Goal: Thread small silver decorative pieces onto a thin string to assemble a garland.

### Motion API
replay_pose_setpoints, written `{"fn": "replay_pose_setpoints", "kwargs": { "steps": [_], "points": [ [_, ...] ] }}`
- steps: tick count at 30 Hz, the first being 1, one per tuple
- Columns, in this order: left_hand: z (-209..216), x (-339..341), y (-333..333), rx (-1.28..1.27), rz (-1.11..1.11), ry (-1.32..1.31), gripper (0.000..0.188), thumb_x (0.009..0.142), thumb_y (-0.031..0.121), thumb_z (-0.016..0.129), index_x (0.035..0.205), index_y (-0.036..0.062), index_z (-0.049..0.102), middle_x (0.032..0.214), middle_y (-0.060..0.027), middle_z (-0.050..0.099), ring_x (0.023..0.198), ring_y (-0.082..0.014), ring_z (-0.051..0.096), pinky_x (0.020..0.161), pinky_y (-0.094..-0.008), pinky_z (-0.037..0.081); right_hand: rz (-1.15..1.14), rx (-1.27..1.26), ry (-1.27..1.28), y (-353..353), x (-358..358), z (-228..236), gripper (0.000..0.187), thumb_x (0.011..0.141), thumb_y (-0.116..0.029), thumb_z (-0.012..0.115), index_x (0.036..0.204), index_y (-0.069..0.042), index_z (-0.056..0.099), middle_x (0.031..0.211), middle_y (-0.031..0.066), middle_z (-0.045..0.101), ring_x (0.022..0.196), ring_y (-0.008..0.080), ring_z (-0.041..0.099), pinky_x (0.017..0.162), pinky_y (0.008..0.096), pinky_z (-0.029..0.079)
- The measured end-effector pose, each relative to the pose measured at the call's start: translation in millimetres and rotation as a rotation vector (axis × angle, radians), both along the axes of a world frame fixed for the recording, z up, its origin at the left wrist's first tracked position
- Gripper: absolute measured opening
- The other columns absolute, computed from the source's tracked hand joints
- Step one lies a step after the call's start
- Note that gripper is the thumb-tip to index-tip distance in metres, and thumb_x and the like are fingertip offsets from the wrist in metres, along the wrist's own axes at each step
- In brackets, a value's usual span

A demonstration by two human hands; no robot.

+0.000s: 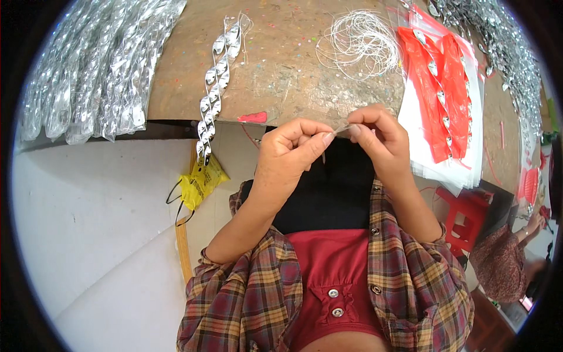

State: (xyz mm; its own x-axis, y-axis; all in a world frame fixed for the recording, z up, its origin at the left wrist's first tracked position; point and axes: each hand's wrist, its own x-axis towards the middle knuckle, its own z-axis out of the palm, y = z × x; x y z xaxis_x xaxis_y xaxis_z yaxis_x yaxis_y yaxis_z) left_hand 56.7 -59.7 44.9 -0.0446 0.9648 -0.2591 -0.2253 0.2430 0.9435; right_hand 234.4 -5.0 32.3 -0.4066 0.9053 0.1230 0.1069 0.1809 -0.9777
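Note:
Just off the table's near edge, my left hand (293, 148) and my right hand (382, 138) meet fingertip to fingertip. Both are closed in a pinch on a thin thread (341, 129) stretched over the short gap between them. Its ends are too fine to follow. Beyond my right hand lies a loose tangle of white string (360, 46). To the far left of my hands, twisted silver foil strips (214, 88) lie on the table and dangle over its edge.
Clear bags of silver twists (97, 64) cover the table's left. At right, red plastic with silver twists (440, 97) lies on clear bags (419, 138), near heaped silver tinsel (498, 47). A yellow bag (202, 183), a red stool (463, 220) and another person (501, 258) are lower.

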Motion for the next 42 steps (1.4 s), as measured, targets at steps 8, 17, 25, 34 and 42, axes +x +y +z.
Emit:
{"fn": "replay_pose_setpoints", "kwargs": {
  "steps": [8, 17, 25, 34, 42],
  "points": [
    [0, -2, 1, -0.027, 0.024, -0.136, 0.014, 0.083, 0.011, 0.064, 0.092, 0.0003, 0.063, 0.072, 0.0017, 0.058, 0.057, -0.0022, 0.046, 0.049, -0.0143, 0.032, 0.175, -0.378, 0.193, -5, -9, 5, 0.033, 0.083, -0.005, 0.062, 0.115, -0.001, 0.055, 0.097, 0.0038, 0.058, 0.083, 0.0083, 0.054, 0.072, 0.0212, 0.044],
    [-1, 3, -1, -0.009, -0.081, -0.137, 0.019, 0.085, 0.012, 0.061, 0.1, -0.0001, 0.062, 0.069, 0.0031, 0.055, 0.055, -0.0021, 0.045, 0.05, -0.015, 0.033, 0.005, 0.053, 0.019, 4, -7, -2, 0.006, 0.087, -0.007, 0.057, 0.089, -0.001, 0.056, 0.083, 0.0018, 0.053, 0.071, 0.0073, 0.049, 0.065, 0.0198, 0.04],
    [-1, -7, -6, 0.01, -0.597, -0.147, 0.035, 0.09, 0.012, 0.054, 0.124, 0.0054, 0.054, 0.08, -0.0015, 0.059, 0.064, -0.0039, 0.049, 0.061, -0.0179, 0.041, -0.316, 0.164, -0.039, 27, 5, -17, 0.01, 0.087, -0.01, 0.055, 0.088, 0.0, 0.055, 0.079, 0.0021, 0.051, 0.073, 0.0093, 0.048, 0.066, 0.0223, 0.039],
    [-23, -17, -11, 0.037, -0.427, 0.484, 0.018, 0.086, 0.008, 0.055, 0.101, 0.0, 0.062, 0.086, -0.0066, 0.066, 0.076, -0.0137, 0.063, 0.07, -0.0248, 0.048, -0.567, 0.089, 0.286, 51, 57, 9, 0.009, 0.092, -0.01, 0.05, 0.095, -0.002, 0.054, 0.078, 0.0009, 0.05, 0.071, 0.0088, 0.044, 0.068, 0.0238, 0.038],
    [-46, 0, -16, 0.385, -0.419, 0.91, 0.027, 0.087, 0.014, 0.057, 0.111, 0.0018, 0.057, 0.097, -0.0118, 0.062, 0.084, -0.0195, 0.062, 0.074, -0.0301, 0.048, -0.385, 0.106, 0.429, 47, 48, 15, 0.009, 0.091, -0.01, 0.052, 0.096, -0.002, 0.053, 0.081, 0.0042, 0.056, 0.074, 0.0132, 0.052, 0.072, 0.0283, 0.043]
  ]
}}
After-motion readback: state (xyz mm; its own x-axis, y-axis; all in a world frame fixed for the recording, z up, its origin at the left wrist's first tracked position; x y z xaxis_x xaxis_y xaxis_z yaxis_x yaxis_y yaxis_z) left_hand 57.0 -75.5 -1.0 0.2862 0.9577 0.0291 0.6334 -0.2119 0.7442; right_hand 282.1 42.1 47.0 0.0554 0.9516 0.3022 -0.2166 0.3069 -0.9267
